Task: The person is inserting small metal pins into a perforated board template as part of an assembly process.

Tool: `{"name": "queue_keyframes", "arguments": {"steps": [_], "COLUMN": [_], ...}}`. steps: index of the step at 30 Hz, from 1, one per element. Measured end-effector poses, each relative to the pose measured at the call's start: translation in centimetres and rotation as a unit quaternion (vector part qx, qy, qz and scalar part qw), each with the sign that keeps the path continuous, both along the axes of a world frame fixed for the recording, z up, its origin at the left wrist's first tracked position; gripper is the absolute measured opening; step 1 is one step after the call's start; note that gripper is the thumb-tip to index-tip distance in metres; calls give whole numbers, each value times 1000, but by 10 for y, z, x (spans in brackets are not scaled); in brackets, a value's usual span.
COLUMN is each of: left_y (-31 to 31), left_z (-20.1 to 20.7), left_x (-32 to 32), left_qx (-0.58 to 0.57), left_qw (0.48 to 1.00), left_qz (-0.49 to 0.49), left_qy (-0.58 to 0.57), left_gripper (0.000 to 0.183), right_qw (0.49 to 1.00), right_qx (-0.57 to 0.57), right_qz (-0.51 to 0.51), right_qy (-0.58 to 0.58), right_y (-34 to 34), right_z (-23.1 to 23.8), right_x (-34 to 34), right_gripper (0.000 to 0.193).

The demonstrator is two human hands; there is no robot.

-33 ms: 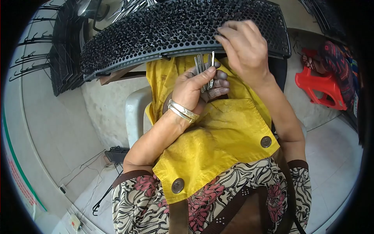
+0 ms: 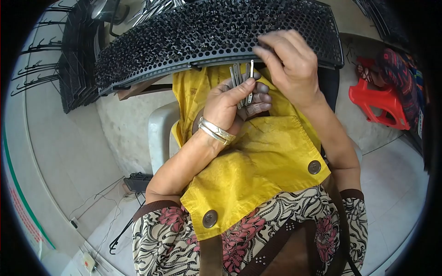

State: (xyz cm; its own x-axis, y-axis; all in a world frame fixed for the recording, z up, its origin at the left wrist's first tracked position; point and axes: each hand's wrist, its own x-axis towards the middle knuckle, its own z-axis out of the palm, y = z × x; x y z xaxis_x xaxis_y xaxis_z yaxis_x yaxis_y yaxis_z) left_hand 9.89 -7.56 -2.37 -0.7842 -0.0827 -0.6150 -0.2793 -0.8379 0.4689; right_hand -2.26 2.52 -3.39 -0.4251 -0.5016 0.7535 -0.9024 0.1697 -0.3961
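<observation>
In my left hand [image 2: 230, 101] is a small fan of thin, flat metal strips [image 2: 252, 76] with holes at their ends, pinned under the thumb. Its fingertips look dark with grime. My right hand [image 2: 294, 64] hovers over the near right part of a long black perforated tray [image 2: 202, 59], thumb and fingers bent toward each other. The right fingertips are smeared by motion, so anything small between them cannot be made out. Many small dark pieces [image 2: 175, 37] crowd the tray's left and middle, while its right end shows bare round holes.
A yellow cloth [image 2: 248, 161] covers my lap, beneath the tray's near edge. Black hooked racks [image 2: 76, 55] stand at the left. Metal strips [image 2: 154, 9] lie behind the tray. A red plastic stool [image 2: 377, 103] is at the right, near a person's patterned clothing [image 2: 400, 78].
My right hand has shifted slightly down and toward me over the tray, its thumb and fingertips a little farther apart. My left hand and the strips have stayed put.
</observation>
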Motion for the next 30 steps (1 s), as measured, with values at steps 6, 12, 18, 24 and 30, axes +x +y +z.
{"name": "queue_keyframes", "arguments": {"steps": [6, 12, 18, 24, 30], "left_y": [3, -1, 1, 1, 2], "left_z": [4, -3, -5, -6, -5], "left_x": [1, 2, -1, -1, -2], "left_qx": [-13, -2, 19, 16, 19], "left_qw": [999, 1000, 1000, 1000, 1000], "left_qz": [-20, 0, -5, 4, -9], "left_qy": [23, 10, 20, 22, 23], "left_gripper": [20, 22, 24, 21, 20], "right_qw": [875, 926, 991, 995, 998], "right_qx": [3, -114, -114, -15, -18], "right_qz": [112, -60, -61, 53, 22], "right_qy": [-471, -354, -31, 87, 64], "right_y": [15, 10, -4, -15, -4], "right_z": [9, 10, 1, -15, -9], "right_x": [16, 3, -15, -13, -6], "right_gripper": [11, 11, 10, 22, 17]}}
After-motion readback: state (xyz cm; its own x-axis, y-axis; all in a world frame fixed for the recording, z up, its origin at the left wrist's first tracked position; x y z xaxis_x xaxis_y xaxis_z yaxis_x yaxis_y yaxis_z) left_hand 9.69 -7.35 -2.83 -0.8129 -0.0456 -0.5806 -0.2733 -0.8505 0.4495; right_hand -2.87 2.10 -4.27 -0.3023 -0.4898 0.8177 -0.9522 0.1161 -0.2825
